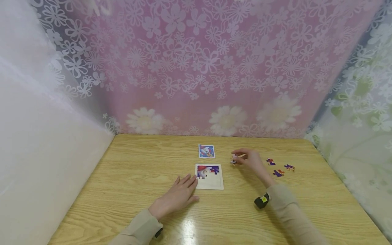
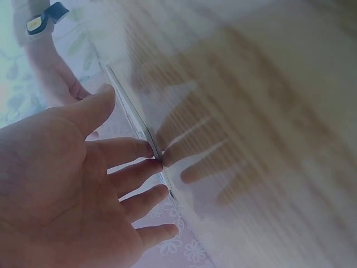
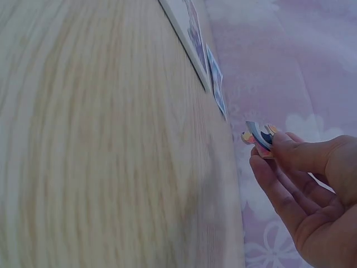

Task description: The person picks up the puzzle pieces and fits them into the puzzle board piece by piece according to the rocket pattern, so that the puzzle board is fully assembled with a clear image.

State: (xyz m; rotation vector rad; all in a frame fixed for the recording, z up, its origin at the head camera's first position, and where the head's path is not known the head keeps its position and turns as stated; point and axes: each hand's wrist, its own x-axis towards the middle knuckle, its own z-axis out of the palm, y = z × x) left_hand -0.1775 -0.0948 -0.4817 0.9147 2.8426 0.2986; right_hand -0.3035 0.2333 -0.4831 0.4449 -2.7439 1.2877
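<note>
In the head view my right hand (image 1: 250, 161) pinches a puzzle piece (image 1: 234, 159) between thumb and fingers, to the right of the puzzle tray. The right wrist view shows the puzzle piece (image 3: 261, 137) with white, dark and orange printing, lifted off the table. My left hand (image 1: 179, 194) lies with fingers spread and straight, its fingertips at the left edge of the white square tray (image 1: 211, 185). Joined pieces (image 1: 203, 170) fill the tray's upper and left part, showing a red and white figure on purple; the lower right of the tray is bare.
A small square picture card (image 1: 206, 151) lies behind the tray. Several loose puzzle pieces (image 1: 278, 173) lie on the wooden table (image 1: 137, 170) to the right of my right hand. A pink flowered curtain (image 1: 183, 85) stands along the table's back edge.
</note>
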